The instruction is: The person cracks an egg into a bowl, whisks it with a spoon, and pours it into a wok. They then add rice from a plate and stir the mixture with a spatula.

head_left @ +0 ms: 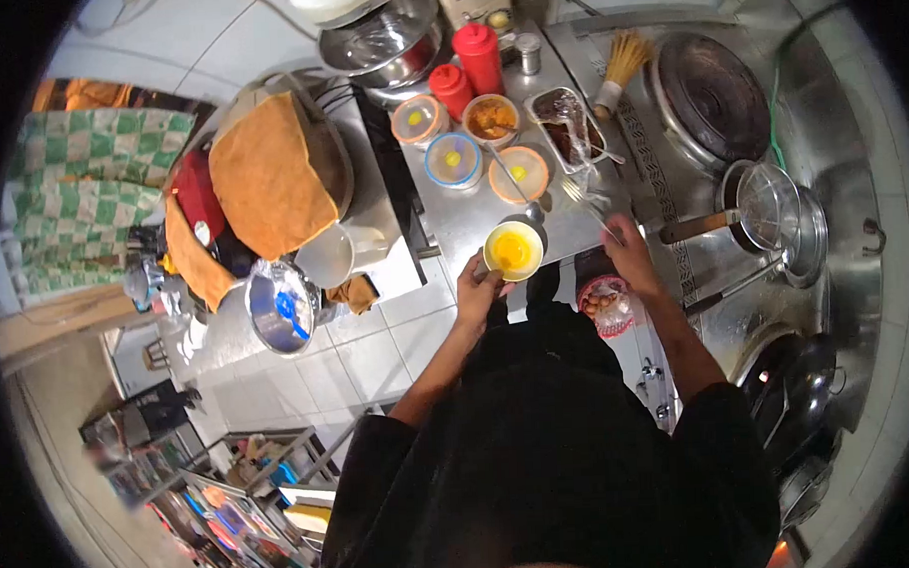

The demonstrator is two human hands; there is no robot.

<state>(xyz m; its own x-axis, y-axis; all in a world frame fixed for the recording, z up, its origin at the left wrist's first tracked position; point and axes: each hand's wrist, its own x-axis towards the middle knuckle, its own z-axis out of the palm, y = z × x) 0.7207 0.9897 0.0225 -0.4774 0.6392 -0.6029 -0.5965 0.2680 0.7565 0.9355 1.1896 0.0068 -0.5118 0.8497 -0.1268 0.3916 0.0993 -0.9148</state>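
My left hand (483,291) is closed on the rim of a small pale bowl (527,271) with yellow, egg-like liquid in it. The bowl is at the near edge of the steel counter. To its right, my right hand (629,258) grips a fork (590,207) by the handle, tines pointing away from me over the counter and apart from the bowl. A spoon (532,211) lies just beyond the bowl. Behind it stand lidded tubs, one with a blue rim (452,161) and one with an orange rim (519,174), and an open tub of orange-brown food (491,118).
Two red squeeze bottles (479,58) and a steel mixing bowl (381,46) stand at the back. A metal tray under plastic film (566,130) sits right of the tubs. Farther right are a strainer (769,208) and a brush (622,68). Below hangs a red basket of eggs (605,306).
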